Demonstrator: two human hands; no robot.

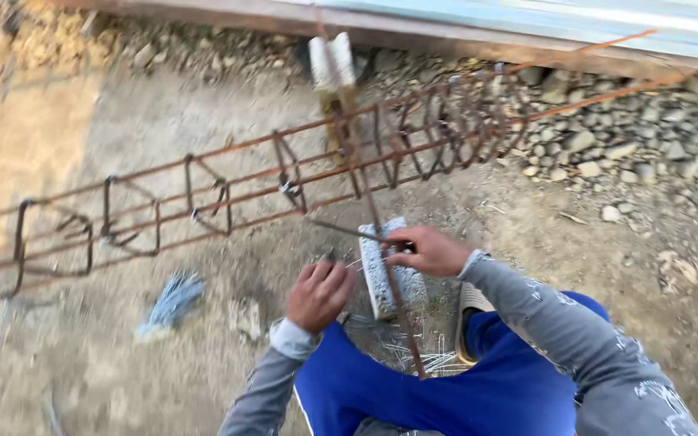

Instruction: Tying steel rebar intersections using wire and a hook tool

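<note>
Grey long sleeves with pale ribbed cuffs, white print down the right sleeve [599, 355], bright blue trousers [446, 387] below the cuffs, bare left hand [318, 295], bare right hand [432, 251]

A long rusty rod [393, 299] leans tilted over the gray block [381, 278], which lies on the ground.

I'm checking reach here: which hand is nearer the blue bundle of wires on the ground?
Left. The left hand is just right of the blue bundle; the right hand is farther right, beyond the grey block.
</note>
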